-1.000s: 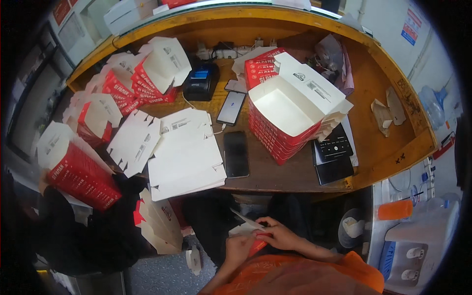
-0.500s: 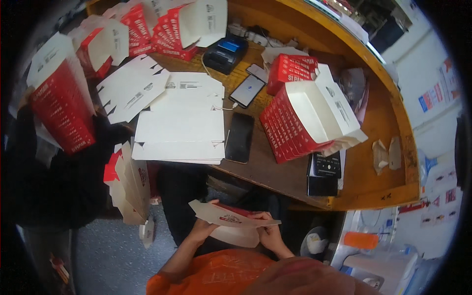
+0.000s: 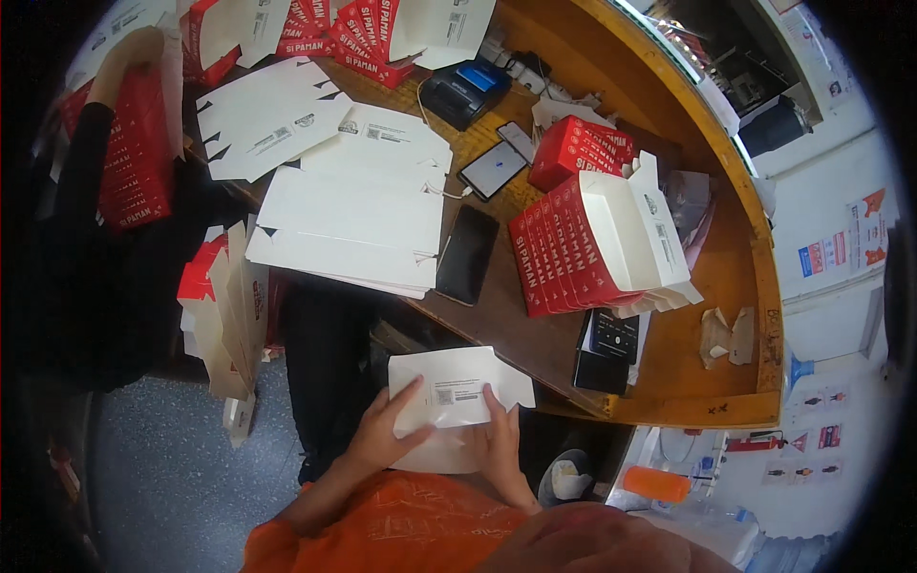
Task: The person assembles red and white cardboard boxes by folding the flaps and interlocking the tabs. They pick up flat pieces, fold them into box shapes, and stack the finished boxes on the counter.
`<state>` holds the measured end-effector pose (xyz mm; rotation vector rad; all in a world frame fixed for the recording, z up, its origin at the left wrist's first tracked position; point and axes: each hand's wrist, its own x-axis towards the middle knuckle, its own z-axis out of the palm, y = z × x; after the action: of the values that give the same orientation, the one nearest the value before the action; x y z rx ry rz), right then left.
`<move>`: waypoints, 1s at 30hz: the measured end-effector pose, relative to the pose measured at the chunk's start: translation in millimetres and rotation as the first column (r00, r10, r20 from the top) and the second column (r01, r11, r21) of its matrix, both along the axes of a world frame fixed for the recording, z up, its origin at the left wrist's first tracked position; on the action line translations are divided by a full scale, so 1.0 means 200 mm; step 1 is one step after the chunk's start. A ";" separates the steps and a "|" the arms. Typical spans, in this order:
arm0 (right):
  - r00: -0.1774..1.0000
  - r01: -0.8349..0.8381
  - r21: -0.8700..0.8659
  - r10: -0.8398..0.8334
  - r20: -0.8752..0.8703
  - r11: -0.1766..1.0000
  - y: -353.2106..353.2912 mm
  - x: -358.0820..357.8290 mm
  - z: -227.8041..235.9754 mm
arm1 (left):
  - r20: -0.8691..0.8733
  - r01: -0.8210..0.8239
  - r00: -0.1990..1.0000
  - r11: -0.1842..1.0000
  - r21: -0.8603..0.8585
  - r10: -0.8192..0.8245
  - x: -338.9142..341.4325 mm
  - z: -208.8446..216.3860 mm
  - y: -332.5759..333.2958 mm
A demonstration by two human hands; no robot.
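Observation:
Over my lap, both hands hold a cardboard takeaway box (image 3: pixel 454 372), its white printed side facing up. My left hand (image 3: pixel 382 430) grips its left side, fingers lying across the panel. On the right side, my right hand (image 3: pixel 501 444) presses with the thumb on top; its other fingers are partly hidden behind the card. A paler panel shows below, between my wrists. Flat white box blanks (image 3: pixel 353 220) lie stacked on the table ahead of me, with another blank (image 3: pixel 272 124) overlapping them at the upper left.
Nested red-and-white boxes (image 3: pixel 564 239) stand at the table's right, near phones (image 3: pixel 468 253) and a black card-terminal-like device (image 3: pixel 465 94). More boxes (image 3: pixel 368 43) fill the back. At left, a co-worker's hand (image 3: pixel 138 62) touches a red stack (image 3: pixel 134 153). Folded cartons (image 3: pixel 229 315) hang beside the table.
The box in my hands has turned from edge-on to show its printed white panel, and my left fingers now spread over it. The co-worker's hand has come onto the red stack. My view has shifted.

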<state>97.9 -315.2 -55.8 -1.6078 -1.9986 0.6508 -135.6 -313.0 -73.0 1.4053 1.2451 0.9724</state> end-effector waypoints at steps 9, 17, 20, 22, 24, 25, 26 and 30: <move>0.933 -0.350 -0.044 0.344 -0.104 0.936 0.09 -0.01 0.24 | 0.090 -0.137 0.988 0.986 0.093 0.128 -0.18 0.18 0.11; 0.866 -0.444 0.313 0.491 -0.090 0.840 0.24 0.07 0.56 | 0.229 0.101 0.964 0.980 0.170 -0.139 -0.31 0.63 0.51; 0.911 -0.280 0.467 0.386 -0.147 0.839 0.34 0.14 0.71 | 0.144 0.242 0.937 0.890 0.386 -0.318 -0.25 0.71 0.67; 0.911 -0.124 0.618 0.337 -0.239 0.776 0.39 0.17 0.81 | 0.402 0.255 0.842 0.922 0.290 -0.359 -0.23 0.84 0.70; 0.936 0.087 0.721 0.191 -0.295 0.688 0.46 0.21 0.92 | 0.440 0.239 0.828 0.929 0.284 -0.348 -0.20 0.91 0.78; 0.955 0.188 0.721 0.047 -0.293 0.667 0.51 0.22 1.00 | 0.358 0.202 0.878 0.924 0.326 -0.319 -0.18 0.92 0.81; 0.976 0.185 0.742 -0.032 -0.216 0.644 0.58 0.31 1.03 | 0.317 0.110 0.926 0.948 0.298 -0.207 -0.10 0.96 0.82; 0.952 0.264 0.697 -0.296 -0.077 0.667 0.77 0.38 0.94 | -0.033 0.112 0.992 0.724 0.680 -0.122 0.25 0.91 0.92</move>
<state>173.2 -161.0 132.1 -1.3793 -1.6518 -0.2681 -85.2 -128.3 109.2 2.0092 0.7799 1.4335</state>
